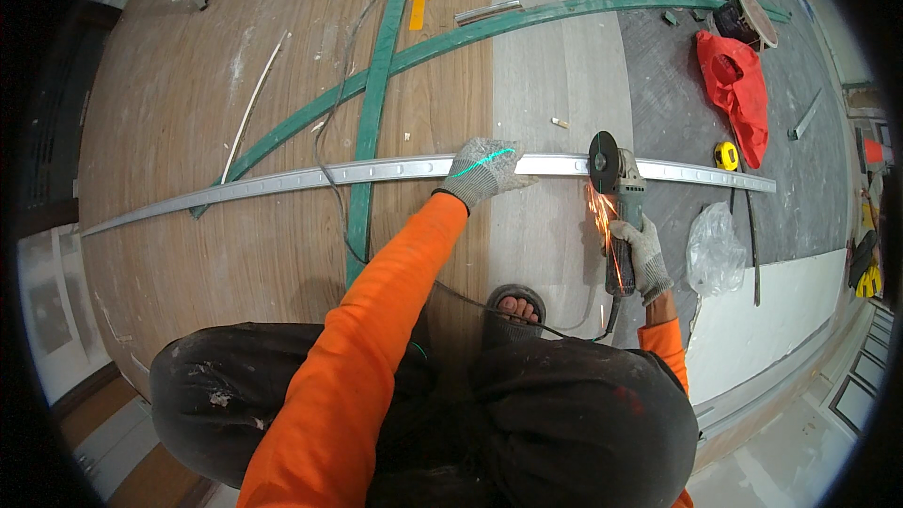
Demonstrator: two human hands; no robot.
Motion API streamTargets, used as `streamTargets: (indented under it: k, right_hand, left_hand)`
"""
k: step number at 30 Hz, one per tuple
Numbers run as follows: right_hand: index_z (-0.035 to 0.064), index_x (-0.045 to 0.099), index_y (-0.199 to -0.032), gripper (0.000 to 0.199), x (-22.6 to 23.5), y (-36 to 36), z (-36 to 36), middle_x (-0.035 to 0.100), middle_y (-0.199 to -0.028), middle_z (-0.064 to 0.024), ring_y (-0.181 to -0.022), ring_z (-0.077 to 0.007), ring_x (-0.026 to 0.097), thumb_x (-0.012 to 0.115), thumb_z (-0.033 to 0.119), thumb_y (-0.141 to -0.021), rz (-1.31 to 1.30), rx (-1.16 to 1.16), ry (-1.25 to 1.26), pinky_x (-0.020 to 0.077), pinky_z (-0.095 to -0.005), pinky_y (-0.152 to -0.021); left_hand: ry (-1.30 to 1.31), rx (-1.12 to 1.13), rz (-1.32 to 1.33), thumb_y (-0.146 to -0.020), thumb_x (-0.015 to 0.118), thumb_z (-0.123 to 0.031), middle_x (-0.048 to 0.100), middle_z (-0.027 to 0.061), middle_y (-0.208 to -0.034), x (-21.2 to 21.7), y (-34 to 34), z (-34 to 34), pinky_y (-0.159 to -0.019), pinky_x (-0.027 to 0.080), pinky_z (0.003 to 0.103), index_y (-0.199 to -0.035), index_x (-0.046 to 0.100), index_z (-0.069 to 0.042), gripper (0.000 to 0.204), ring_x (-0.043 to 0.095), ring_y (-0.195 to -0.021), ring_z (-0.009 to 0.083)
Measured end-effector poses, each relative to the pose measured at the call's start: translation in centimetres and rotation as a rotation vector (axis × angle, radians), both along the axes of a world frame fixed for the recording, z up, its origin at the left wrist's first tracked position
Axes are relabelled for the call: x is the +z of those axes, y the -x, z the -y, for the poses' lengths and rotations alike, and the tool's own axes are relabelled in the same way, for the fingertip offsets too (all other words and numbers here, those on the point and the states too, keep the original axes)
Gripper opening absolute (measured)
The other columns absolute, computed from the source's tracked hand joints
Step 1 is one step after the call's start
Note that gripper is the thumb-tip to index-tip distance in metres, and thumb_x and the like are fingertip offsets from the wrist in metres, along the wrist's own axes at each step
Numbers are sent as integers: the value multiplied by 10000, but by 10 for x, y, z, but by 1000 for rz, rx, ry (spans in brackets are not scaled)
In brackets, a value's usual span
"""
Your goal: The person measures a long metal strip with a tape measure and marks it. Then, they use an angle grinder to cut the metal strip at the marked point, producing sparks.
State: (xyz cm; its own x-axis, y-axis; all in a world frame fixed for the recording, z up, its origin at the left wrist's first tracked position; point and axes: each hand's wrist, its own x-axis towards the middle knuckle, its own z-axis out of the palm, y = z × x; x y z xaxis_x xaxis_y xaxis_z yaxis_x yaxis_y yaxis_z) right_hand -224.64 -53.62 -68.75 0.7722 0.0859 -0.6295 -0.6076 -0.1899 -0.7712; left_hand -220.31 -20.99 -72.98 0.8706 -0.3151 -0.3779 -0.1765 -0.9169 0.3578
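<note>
A long galvanized metal channel (395,168) with slots along it runs left to right across the floor. My left hand (484,172), in a grey work glove, is closed over the channel near its middle. A thin teal light line crosses the glove. My right hand (644,252), also gloved, is wrapped round the body of an angle grinder (628,196). The grinder's dark disc (603,158) meets the channel to the right of my left hand. Orange sparks (600,212) stream from there toward me.
Two green strips (373,113) cross under and beyond the channel. The grinder's cord (470,304) loops past my foot (517,310) and over the channel. To the right lie a yellow tape measure (726,156), a red bag (734,85), a bucket (746,21) and clear plastic (715,249).
</note>
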Motion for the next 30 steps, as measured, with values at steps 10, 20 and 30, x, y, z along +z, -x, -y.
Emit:
streamTargets:
  k: [10, 20, 30]
  right_hand:
    - [-9, 535, -1131, 352, 36, 2, -9, 658, -893, -106, -705, -193, 675, 709, 141, -865, 48, -81, -156, 592, -327, -636]
    - [-16, 545, -1110, 329, 36, 7, 3, 663, -885, -112, -694, -191, 677, 729, 113, -869, 58, -179, -214, 589, -319, -615]
    - [8, 555, -1125, 353, 42, 7, -3, 667, -884, -98, -685, -165, 667, 741, 144, -859, 86, -121, -139, 581, -311, -625]
  left_hand:
    - [64, 32, -54, -875, 601, -709, 736, 173, -1124, 9, -5, -2, -968, 523, 469, -1287, 660, -78, 756, 695, -1098, 318]
    - [102, 82, -252, -889, 635, -667, 703, 150, -1230, 36, -18, 4, -1028, 510, 453, -1345, 643, -123, 710, 664, -1177, 302]
    - [-74, -34, -106, -1002, 547, -528, 684, 111, -1252, 28, -5, 22, -1000, 521, 461, -1333, 577, -137, 512, 671, -1161, 278]
